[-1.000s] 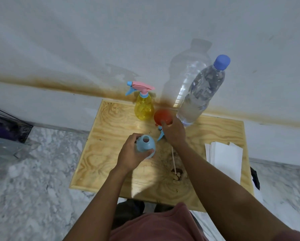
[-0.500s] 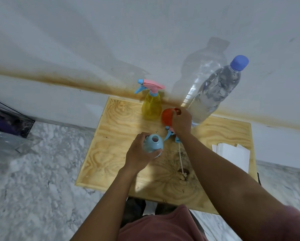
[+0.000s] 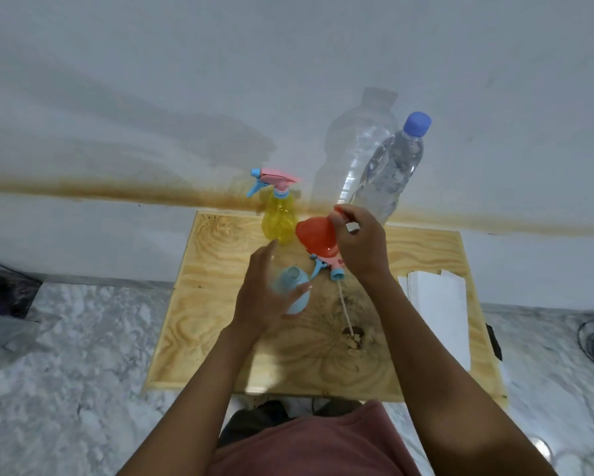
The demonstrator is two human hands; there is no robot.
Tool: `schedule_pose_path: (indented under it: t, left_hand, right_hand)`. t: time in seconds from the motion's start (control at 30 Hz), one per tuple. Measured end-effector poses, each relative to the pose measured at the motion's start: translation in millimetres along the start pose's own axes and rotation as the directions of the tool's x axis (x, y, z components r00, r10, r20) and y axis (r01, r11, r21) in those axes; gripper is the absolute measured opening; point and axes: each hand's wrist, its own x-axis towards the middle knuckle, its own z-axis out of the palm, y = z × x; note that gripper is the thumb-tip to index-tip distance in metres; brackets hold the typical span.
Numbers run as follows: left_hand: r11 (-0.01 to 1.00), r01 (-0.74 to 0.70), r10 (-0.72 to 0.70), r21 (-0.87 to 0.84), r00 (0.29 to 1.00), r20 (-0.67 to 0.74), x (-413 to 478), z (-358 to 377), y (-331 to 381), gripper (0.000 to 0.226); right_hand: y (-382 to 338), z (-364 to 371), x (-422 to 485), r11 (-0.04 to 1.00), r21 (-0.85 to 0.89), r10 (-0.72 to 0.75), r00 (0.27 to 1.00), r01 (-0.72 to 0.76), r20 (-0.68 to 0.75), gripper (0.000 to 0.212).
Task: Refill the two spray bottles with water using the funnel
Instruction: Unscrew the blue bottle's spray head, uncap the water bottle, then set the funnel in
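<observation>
1. Head view, the hands: the left hand [image 3: 264,297] is curled round the blue spray bottle [image 3: 295,290], which stands on the wooden table [image 3: 213,321] with its neck [image 3: 293,273] open. The picture is blurred there, so I cannot say how firm the hold is. The right hand [image 3: 361,245] pinches the orange funnel [image 3: 318,235] by its spout [image 3: 339,211]. The funnel is lifted above the table and tilted, with its wide mouth toward the left.
2. The step, as I judge it, is to seat the funnel in the blue neck. I would turn the spout down first, keep the bottle upright, and push straight in (a crooked funnel will spill).
3. Around: the removed spray head [image 3: 330,267] lies just beside the blue bottle, and its thin tube [image 3: 345,309] points toward the person. The yellow spray bottle [image 3: 278,214] stands at the back with its trigger head [image 3: 275,178] on. The water bottle [image 3: 388,173] stands at the back right.
4. In the way: the blue cap [image 3: 416,123] must come off before pouring, and both hands are busy. White paper sheets [image 3: 436,304] lie at the right, near any spill.
</observation>
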Motion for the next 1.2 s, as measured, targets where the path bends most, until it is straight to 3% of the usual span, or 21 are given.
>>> schedule_pose_path:
  t: [0.1,0.2,0.37,0.47,0.57,0.67,0.8,1.03,1.2]
  left_hand:
    - [0.971,-0.235,0.238,0.045,0.968,-0.078,7,-23,21,0.087]
    - [0.909,-0.413,0.416,0.047,0.904,-0.095,15,-43,41,0.058]
    - [0.863,-0.505,0.505,0.012,0.861,-0.054,20,-62,57,0.027]
    - [0.913,-0.406,0.4,-0.048,0.911,-0.094,14,-66,66,0.018]
    - [0.96,-0.093,0.054,-0.263,0.987,-0.154,9,-67,73,0.004]
    - [0.917,0.066,-0.138,-0.393,0.978,-0.158,5,-69,69,0.009]
    - [0.878,0.171,-0.225,-0.447,0.972,-0.071,-6,-67,70,0.013]
    - [0.867,0.281,-0.312,-0.412,0.95,-0.008,-13,-64,55,0.032]
    - [0.878,0.277,-0.302,-0.39,0.953,-0.005,-12,-58,48,0.02]
  right_hand:
    - [-14,-10,-2,0.998,0.061,0.001,0.999,-0.003,0.042,0.022]
    - [-26,-15,-6,0.992,0.118,0.023,0.995,-0.035,0.101,0.018]
    - [-38,-21,-14,0.957,0.277,0.041,0.983,-0.09,0.179,0.016]
    - [-46,-27,-19,0.907,0.371,0.099,0.958,-0.199,0.27,0.027]
    - [-44,-36,-27,0.858,0.415,0.111,0.898,-0.303,0.425,0.032]
    - [-37,-42,-37,0.82,0.457,0.07,0.852,-0.345,0.518,0.033]
    - [-30,-34,-46,0.895,0.384,0.04,0.898,-0.226,0.437,0.026]
    - [-17,-23,-48,0.934,0.284,0.061,0.882,-0.215,0.467,0.029]
    - [-12,-14,-50,0.928,0.254,0.114,0.857,-0.272,0.502,0.029]
